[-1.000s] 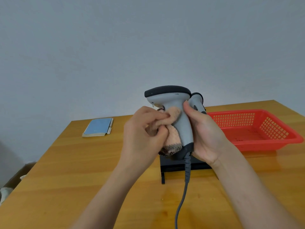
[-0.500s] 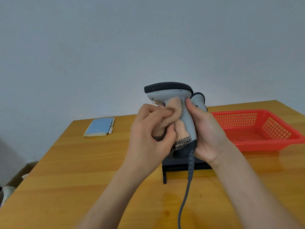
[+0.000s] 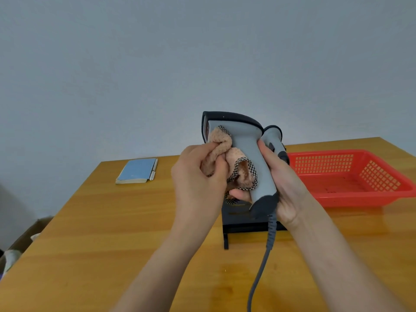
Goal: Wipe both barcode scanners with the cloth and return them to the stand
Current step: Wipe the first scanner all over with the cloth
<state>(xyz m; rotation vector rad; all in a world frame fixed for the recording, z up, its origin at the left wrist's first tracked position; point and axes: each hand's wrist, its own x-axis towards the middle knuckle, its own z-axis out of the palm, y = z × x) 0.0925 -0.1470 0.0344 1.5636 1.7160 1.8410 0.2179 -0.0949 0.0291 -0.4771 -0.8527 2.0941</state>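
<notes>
While right hand (image 3: 284,183) grips scanner (image 3: 247,149) handle, left hand (image 3: 198,176) pinches cloth (image 3: 227,154) (peach) against its face.

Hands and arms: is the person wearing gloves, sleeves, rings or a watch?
No. The left hand and right hand are bare: no gloves and no rings that I can see. Both forearms are bare to the bottom edge of the picture, with no sleeves, watch or bracelet showing.

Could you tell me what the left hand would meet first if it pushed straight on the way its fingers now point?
Probably the held scanner: the left hand already presses the cloth against its head, with the right hand gripping the handle. Depth is uncertain.
</notes>
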